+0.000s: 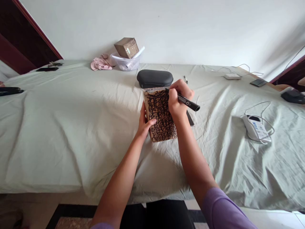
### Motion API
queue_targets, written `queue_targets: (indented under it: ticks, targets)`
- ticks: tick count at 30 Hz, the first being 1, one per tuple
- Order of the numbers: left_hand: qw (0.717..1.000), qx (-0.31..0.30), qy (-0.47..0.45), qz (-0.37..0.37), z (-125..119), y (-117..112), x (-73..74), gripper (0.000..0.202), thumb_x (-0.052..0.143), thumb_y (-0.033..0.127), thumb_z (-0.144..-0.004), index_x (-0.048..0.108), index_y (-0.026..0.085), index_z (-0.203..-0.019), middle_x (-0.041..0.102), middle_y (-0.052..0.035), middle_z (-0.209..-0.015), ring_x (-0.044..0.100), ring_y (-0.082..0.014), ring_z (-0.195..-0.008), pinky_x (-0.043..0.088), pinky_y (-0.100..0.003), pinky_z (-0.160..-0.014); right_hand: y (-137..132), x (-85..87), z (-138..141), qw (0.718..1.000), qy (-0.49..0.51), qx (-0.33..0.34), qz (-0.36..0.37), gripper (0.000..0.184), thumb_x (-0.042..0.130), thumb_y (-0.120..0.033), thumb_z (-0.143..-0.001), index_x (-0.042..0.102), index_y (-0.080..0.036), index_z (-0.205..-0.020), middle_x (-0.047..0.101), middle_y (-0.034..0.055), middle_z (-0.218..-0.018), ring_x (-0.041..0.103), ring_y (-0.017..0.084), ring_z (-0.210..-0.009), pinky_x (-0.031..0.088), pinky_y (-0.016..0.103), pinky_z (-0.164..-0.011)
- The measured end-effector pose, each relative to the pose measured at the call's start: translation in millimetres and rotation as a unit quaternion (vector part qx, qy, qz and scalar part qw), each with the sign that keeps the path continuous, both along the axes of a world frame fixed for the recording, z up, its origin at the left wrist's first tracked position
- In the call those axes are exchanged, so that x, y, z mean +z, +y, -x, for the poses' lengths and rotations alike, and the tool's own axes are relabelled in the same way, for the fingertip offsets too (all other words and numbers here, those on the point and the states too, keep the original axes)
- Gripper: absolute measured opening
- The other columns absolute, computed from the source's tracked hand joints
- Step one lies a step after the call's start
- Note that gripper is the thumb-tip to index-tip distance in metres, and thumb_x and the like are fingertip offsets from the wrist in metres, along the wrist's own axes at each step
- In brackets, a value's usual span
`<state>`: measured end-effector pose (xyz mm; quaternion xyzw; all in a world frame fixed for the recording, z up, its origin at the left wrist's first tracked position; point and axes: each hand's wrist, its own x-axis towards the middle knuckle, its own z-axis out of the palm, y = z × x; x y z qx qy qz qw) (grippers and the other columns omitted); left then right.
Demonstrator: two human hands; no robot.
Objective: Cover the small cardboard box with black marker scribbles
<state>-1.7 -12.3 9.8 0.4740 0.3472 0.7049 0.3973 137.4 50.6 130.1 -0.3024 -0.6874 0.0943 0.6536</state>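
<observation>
A brown cardboard box [162, 114], its facing side covered in black looping scribbles, is in front of me over the cloth. My left hand [145, 122] grips its left edge, the thumb lying on the scribbled face and the fingers behind. Between the fingers of my right hand [179, 100] is a black marker [189, 103], its tip at the upper right of the box and its back end pointing right. Just beyond the box lies a black zipped case [154, 78]. A dark flat thing [190, 119] shows partly from behind my right wrist.
A pale green cloth [59, 127] covers the wide surface. Toward the wall stand a clear plastic tub [126, 63] with a small carton [126, 47] on it, and a pink cloth [102, 62]. At right are a white corded device [257, 128] and a white box with cables [232, 76].
</observation>
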Motion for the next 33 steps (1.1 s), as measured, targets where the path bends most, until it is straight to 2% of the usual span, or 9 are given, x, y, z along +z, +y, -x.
queue_targets:
  ticks: [5, 9, 11, 14, 16, 19, 24, 28, 33]
  targets:
    - [1.000, 0.000, 0.020, -0.021, 1, 2, -3.2, 0.110, 0.089, 0.065, -0.071, 0.042, 0.041, -0.167, 0.048, -0.0052, -0.173, 0.039, -0.0408, -0.165, 0.035, -0.054, -0.135, -5, 13.4, -5, 0.993, 0.102, -0.009, -0.065, 0.013, 0.058, -0.033, -0.102, 0.059, -0.028, -0.091, 0.052, -0.0043, -0.068, 0.055, 0.016, -0.059, 0.049, 0.034, -0.061]
    - [0.999, 0.021, 0.007, -0.036, 6, 4, -2.6, 0.106, 0.087, 0.065, -0.072, 0.045, 0.040, -0.166, 0.052, -0.0049, -0.171, 0.044, -0.0406, -0.161, 0.039, -0.055, -0.132, -9, 13.9, -41, 0.983, 0.181, -0.027, -0.012, 0.027, 0.057, -0.053, -0.107, 0.055, -0.028, -0.098, 0.050, -0.0080, -0.063, 0.049, 0.012, -0.046, 0.037, 0.027, -0.048]
    - [0.998, 0.042, -0.011, -0.047, 9, 6, -1.1, 0.104, 0.088, 0.063, -0.071, 0.048, 0.040, -0.164, 0.052, -0.0040, -0.170, 0.045, -0.0397, -0.161, 0.040, -0.053, -0.132, -8, -2.6, -68, 0.982, 0.181, -0.011, 0.052, 0.032, 0.067, -0.055, -0.101, 0.056, -0.027, -0.093, 0.056, -0.0078, -0.062, 0.046, 0.010, -0.042, 0.033, 0.025, -0.045]
    - [0.996, 0.070, -0.028, -0.054, 15, 8, 0.9, 0.102, 0.089, 0.059, -0.069, 0.051, 0.039, -0.162, 0.055, -0.0033, -0.167, 0.046, -0.0387, -0.160, 0.041, -0.050, -0.131, -8, -44.8, -107, 0.969, 0.129, 0.088, 0.191, 0.041, 0.081, -0.053, -0.084, 0.065, -0.027, -0.111, 0.079, 0.0028, -0.094, 0.067, 0.014, -0.059, 0.048, 0.027, -0.050]
    - [0.995, 0.083, -0.033, -0.053, 19, 9, 1.5, 0.101, 0.088, 0.058, -0.068, 0.053, 0.038, -0.160, 0.057, -0.0036, -0.166, 0.048, -0.0386, -0.159, 0.041, -0.050, -0.131, -10, -72.7, -123, 0.936, 0.142, 0.144, 0.289, 0.048, 0.076, -0.052, -0.081, 0.064, -0.028, -0.121, 0.080, 0.0084, -0.113, 0.075, 0.019, -0.072, 0.053, 0.030, -0.053]
    - [0.992, 0.098, -0.037, -0.066, 27, 10, 1.7, 0.099, 0.088, 0.055, -0.068, 0.054, 0.035, -0.159, 0.057, -0.0045, -0.166, 0.048, -0.0385, -0.158, 0.040, -0.051, -0.132, -15, -95.9, -129, 0.880, 0.161, 0.198, 0.401, 0.044, 0.061, -0.053, -0.081, 0.063, -0.026, -0.115, 0.078, 0.0105, -0.114, 0.072, 0.019, -0.064, 0.049, 0.032, -0.050]
    - [0.990, 0.110, -0.052, -0.074, 35, 8, 5.4, 0.089, 0.083, 0.054, -0.070, 0.058, 0.038, -0.154, 0.057, -0.0023, -0.165, 0.048, -0.0364, -0.158, 0.040, -0.052, -0.133, -29, -91.0, -118, 0.912, -0.133, 0.091, 0.378, 0.023, 0.057, -0.028, -0.081, 0.059, -0.024, -0.103, 0.069, 0.0025, -0.086, 0.055, 0.015, -0.056, 0.039, 0.030, -0.056]
    - [0.987, 0.128, -0.088, -0.039, 38, 6, 10.2, 0.086, 0.079, 0.060, -0.069, 0.059, 0.041, -0.151, 0.059, -0.0009, -0.163, 0.053, -0.0346, -0.155, 0.045, -0.050, -0.129, -41, -81.9, -117, 0.857, -0.372, -0.037, 0.354, 0.030, 0.057, -0.016, -0.086, 0.061, -0.021, -0.115, 0.071, 0.0057, -0.085, 0.059, 0.022, -0.075, 0.036, 0.032, -0.065]
    - [0.988, 0.122, -0.090, -0.026, 41, 6, 10.4, 0.082, 0.076, 0.065, -0.072, 0.061, 0.041, -0.149, 0.059, -0.0008, -0.162, 0.052, -0.0340, -0.155, 0.046, -0.050, -0.129, -42, -82.3, -118, 0.824, -0.425, -0.050, 0.372, 0.019, 0.064, -0.016, -0.087, 0.065, -0.019, -0.106, 0.075, 0.0111, -0.104, 0.065, 0.024, -0.088, 0.040, 0.031, -0.068]
